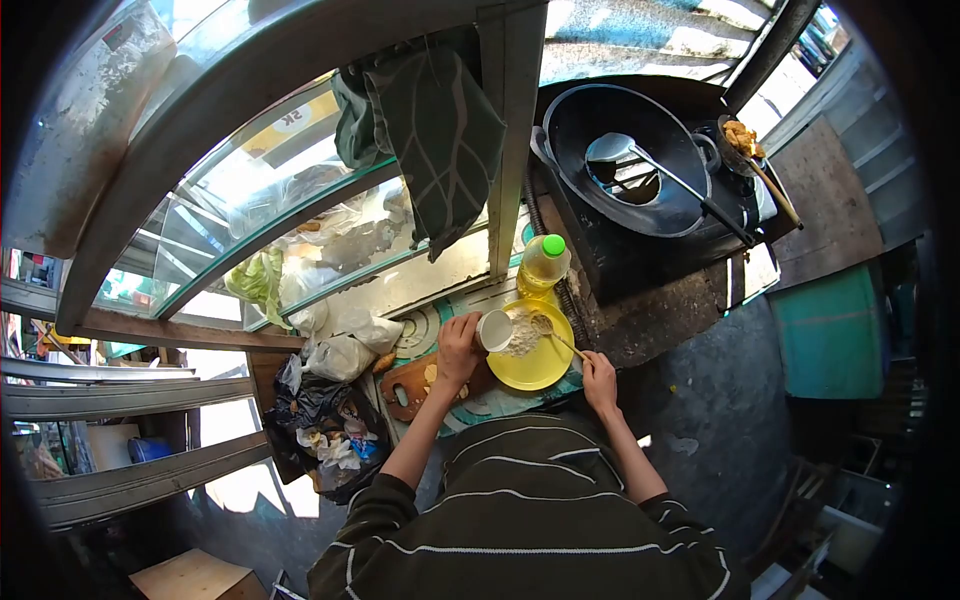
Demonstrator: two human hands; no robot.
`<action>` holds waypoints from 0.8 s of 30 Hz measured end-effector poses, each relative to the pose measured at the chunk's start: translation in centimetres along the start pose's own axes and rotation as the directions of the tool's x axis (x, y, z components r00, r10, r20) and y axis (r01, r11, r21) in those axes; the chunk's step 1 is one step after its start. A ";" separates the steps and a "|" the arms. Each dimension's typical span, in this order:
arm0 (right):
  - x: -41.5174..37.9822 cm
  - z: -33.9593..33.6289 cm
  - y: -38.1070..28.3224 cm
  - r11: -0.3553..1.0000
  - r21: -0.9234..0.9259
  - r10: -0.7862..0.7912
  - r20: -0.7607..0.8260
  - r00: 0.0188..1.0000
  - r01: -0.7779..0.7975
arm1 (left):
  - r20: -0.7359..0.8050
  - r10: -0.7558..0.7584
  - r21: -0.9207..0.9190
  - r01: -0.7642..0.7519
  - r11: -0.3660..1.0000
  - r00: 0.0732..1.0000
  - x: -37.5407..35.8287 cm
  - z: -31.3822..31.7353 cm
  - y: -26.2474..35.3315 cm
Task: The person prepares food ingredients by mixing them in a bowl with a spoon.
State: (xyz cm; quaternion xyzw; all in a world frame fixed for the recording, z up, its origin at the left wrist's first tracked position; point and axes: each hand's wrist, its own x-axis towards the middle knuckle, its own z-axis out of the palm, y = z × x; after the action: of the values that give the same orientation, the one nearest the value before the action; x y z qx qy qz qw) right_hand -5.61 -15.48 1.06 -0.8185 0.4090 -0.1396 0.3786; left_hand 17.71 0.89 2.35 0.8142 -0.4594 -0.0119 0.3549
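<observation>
My left hand (459,347) is closed around a small white cup (494,331), tilted over the left side of a yellow plate (530,376). White flour (522,335) lies heaped on that plate. The fingers of my right hand (599,378) grip the handle of a spoon (566,341), whose bowl rests in the flour. Just behind the plate stands an oil bottle (544,266) with a green cap. To the left, partly behind my left forearm, is a brown wooden board (404,388) with small pieces on it.
A black wok (570,130) with a ladle (680,180) sits on the stove at the upper right. Beside it, a strainer (745,150) holds fried pieces. Left are a glass cabinet and a black trash bag (300,410). A dark patterned cloth (445,140) hangs above.
</observation>
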 end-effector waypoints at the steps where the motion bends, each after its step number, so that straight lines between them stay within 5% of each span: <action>1: 0.0 0.0 0.0 1.000 0.000 0.000 -0.001 1.000 0.000 | 0.002 0.000 0.002 0.000 1.000 1.000 0.0 0.0 0.0; 24: -0.2 0.1 0.2 1.000 0.018 -0.020 -0.006 1.000 0.020 | -0.043 0.034 0.024 -0.033 0.999 0.998 0.2 -0.3 0.4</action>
State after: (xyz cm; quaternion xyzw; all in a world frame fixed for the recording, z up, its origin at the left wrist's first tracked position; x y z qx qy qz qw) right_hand -5.76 -15.36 0.83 -0.8187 0.4007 -0.1493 0.3833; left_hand 17.62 0.82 2.89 0.8105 -0.4651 0.0170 0.3556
